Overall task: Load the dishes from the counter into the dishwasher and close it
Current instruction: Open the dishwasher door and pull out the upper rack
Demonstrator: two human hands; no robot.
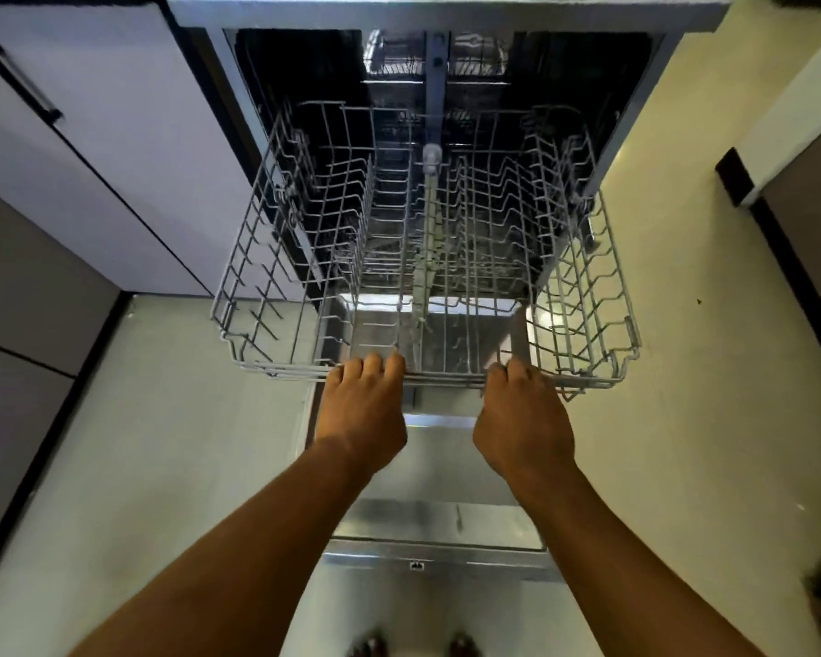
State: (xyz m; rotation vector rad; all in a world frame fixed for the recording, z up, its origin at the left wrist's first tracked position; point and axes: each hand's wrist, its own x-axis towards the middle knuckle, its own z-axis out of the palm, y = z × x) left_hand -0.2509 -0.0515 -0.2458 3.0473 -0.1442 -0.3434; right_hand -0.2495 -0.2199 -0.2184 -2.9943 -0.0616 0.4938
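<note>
Both hands, left hand (366, 405) and right hand (522, 419), grip the front rail of the empty grey wire dishwasher rack (427, 258) at frame centre, apparently positioning it for loading.

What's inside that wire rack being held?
The wire rack holds no dishes, only its own prongs and a spray arm showing through. Both hands, left hand and right hand, grip its front rail. The tub behind is too dark to judge.

A grey wire dish rack (427, 239) juts forward from the open steel dishwasher (446, 54), above its lowered door (439, 523). White cabinet (91, 149) stands left of the dishwasher.
</note>
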